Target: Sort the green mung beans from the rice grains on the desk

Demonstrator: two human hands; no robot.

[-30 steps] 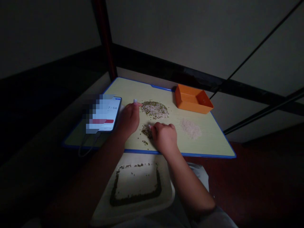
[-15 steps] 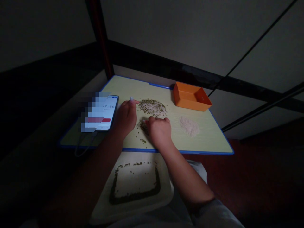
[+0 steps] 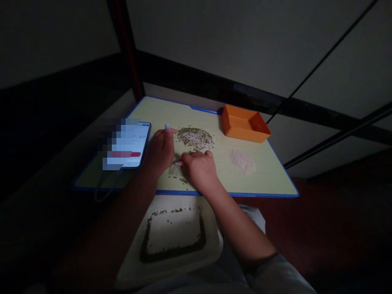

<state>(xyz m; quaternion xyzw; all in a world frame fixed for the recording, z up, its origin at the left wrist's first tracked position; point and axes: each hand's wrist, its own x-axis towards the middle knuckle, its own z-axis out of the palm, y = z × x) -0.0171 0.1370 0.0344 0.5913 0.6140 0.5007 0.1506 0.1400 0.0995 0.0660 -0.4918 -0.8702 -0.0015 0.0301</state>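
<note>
A pile of green beans mixed with white rice grains (image 3: pixel 196 138) lies on the pale tabletop (image 3: pixel 211 179). At its left edge is my left hand (image 3: pixel 161 151), thumb raised and index finger stretched toward the pile; its other fingers are hidden. My right hand (image 3: pixel 200 169) rests in front of the pile, fingers curled down to the table. A clear curved thing (image 3: pixel 175 168) shows beside its fingertips, too faint to name. A few loose green beans (image 3: pixel 183 180) lie just below these fingers. What the right fingers hold is hidden.
A separate heap of white rice (image 3: pixel 241 161) lies to the right, below an orange box (image 3: pixel 245 126). On the left stands a lit phone (image 3: pixel 131 143) with a cable. Below the table's blue front edge, a white tray (image 3: pixel 214 245) holds green beans along its sides.
My right hand has shifted slightly left, and the dark cluster of beans by its fingertips no longer shows. My left hand keeps its pose. The whole view has drifted a little.
</note>
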